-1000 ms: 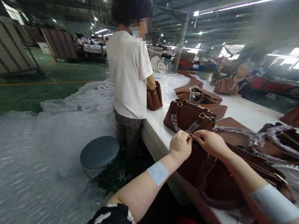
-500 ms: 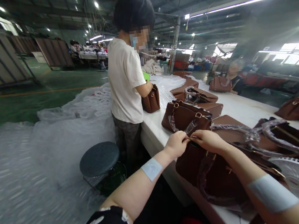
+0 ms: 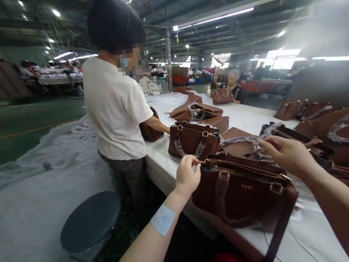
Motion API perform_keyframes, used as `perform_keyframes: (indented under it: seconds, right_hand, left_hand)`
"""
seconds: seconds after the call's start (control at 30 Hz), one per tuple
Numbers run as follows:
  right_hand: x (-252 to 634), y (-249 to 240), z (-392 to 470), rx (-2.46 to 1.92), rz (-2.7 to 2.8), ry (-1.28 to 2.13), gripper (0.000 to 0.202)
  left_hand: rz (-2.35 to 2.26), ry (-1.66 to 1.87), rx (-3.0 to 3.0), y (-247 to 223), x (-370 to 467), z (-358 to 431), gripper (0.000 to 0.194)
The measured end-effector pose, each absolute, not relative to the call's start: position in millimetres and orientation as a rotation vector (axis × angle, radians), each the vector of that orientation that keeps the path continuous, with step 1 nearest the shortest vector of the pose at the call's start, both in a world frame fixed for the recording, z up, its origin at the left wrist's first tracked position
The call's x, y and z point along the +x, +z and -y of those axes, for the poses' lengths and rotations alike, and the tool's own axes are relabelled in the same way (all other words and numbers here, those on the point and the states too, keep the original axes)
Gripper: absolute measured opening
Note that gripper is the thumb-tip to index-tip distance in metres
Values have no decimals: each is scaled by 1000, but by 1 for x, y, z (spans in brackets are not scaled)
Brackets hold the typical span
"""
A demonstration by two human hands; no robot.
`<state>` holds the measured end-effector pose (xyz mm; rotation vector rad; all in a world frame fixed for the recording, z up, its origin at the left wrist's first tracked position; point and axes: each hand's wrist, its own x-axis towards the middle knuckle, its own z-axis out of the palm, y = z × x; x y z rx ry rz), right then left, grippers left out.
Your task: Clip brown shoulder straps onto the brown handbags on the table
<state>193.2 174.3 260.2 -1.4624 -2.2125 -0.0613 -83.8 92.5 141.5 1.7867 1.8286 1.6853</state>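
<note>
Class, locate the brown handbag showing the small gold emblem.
Head view, right of centre: the handbag stands on the white table, its top-left end at the left hand.

Tube lights (image 3: pixel 216 18) burn white overhead, yet the surroundings look dim to me; window glare (image 3: pixel 281 58) and milky haze wash out the upper right; my left hand (image 3: pixel 188 176) is softly lit, with deep shadow below the white table (image 3: pixel 247 113); the plastic sheeting (image 3: pixel 41 207) looks smeared; my right forearm (image 3: pixel 342 202) stretches towards the edge.
</note>
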Motion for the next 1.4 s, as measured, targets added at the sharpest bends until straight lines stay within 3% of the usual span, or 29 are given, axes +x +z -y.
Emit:
perform_keyframes:
  seconds: [0.07, 0.17, 0.27, 0.47, 0.63, 0.73, 0.83, 0.97, 1.07, 1.4]
  right_hand:
    - [194, 266, -163, -1545, 2350, -271, 35]
    - [170, 267, -130, -1394, 2646, -407, 25]
    - [139, 260, -92, -1063, 2848, -222, 17]
    - [126, 252, -68, -820, 2745, 248, 10]
    - [133, 259, -90, -675, 2601, 487, 22]
    - [132, 266, -121, -683, 2677, 423, 25]
    - [124, 273, -160, -736, 2795, 342, 27]
    - [101, 278, -199, -794, 2919, 289, 26]
    - [82, 277, -210, -855, 2953, 272, 27]
    - [61, 259, -228, -815, 2989, 688, 24]
  left_hand:
    - [-1801, 1803, 1803, 163, -66, -82, 5]
    - [-1658, 1603, 2068, 195, -34, -58, 18]
    - [-1646, 1408, 2340, 208, -12, -33, 28]
    - [-1857, 1482, 2382, 190, -25, -25, 33]
    - [-1844, 1301, 2276, 185, -49, -38, 36]
    - [-1831, 1253, 2153, 184, -61, -53, 31]
    - [-1904, 1252, 2117, 180, -74, -75, 12]
    - [-1966, 1043, 2128, 174, -85, -104, 22]
    - [-1938, 931, 2100, 172, -88, -116, 19]
    - [-1804, 1160, 2022, 161, -87, -105, 23]
